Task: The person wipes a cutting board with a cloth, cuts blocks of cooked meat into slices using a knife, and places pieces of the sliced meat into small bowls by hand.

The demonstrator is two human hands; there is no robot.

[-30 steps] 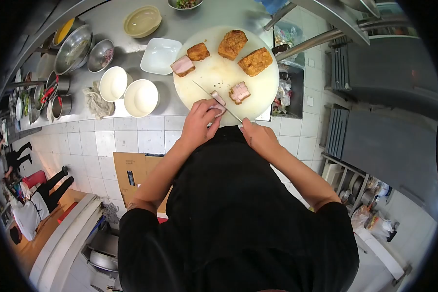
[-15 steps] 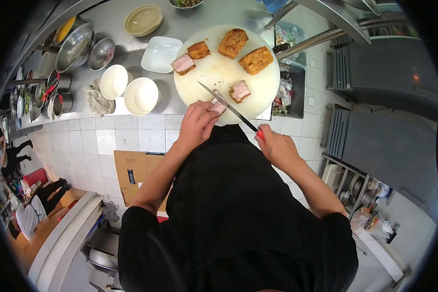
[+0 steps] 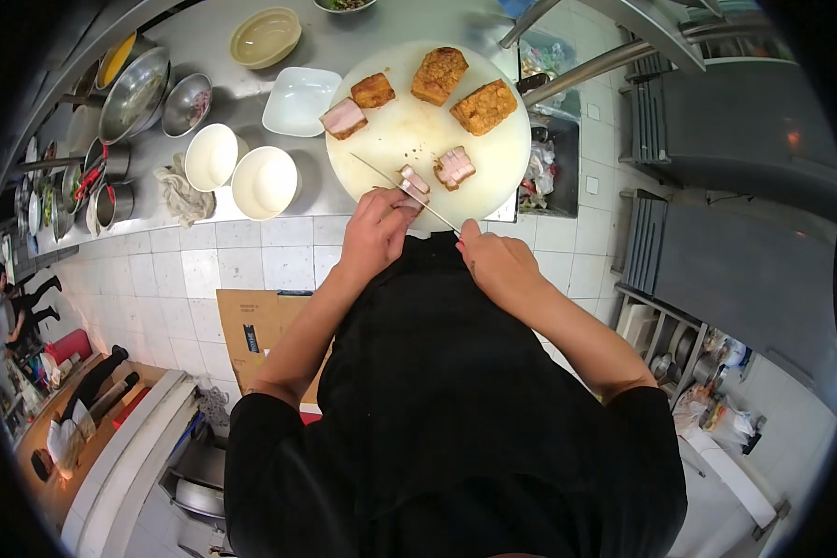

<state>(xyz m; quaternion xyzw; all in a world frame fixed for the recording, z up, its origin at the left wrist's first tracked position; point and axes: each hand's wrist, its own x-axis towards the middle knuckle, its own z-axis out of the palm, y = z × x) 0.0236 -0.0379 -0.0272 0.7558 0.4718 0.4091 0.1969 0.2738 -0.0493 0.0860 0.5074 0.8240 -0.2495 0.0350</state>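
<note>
Round board: pale and broad (image 3: 409, 121), it sat on the steel counter (image 3: 221, 54) right before the person and bore all the meat.
Right arm and hand: the forearm angled inward; the right hand (image 3: 500, 263) hung just beyond the board's near edge, back upward, fingers wrapped firmly around the handle.
Left arm and hand: the left hand (image 3: 374, 231) reached over the near rim — fingers bent and bunched, pressing on the near end of the meat under the blade; the thumb's exact contact could not be told.
Knife: long and thin (image 3: 374, 168), slanting from upper left down to the right hand, its blade lying across the meat; how deep it bit was unclear.
Two big blocks: golden-brown, crusty and blistered, one toward the far edge (image 3: 439, 75), the other at the right (image 3: 484, 107).
Pale-faced chunk: pinkish-white on top, brown-edged (image 3: 343, 118), at the left rim, touching a smaller browned chunk (image 3: 373, 90).
Scored-looking portion: pale pink strips side by side (image 3: 455, 167) — brown along the lower edge, right of the knife.
Meat under the blade: a small pale-pink cut (image 3: 413, 179), partly hidden by the left fingers.
Crumbs: dark specks (image 3: 409, 153) beyond the blade.
</note>
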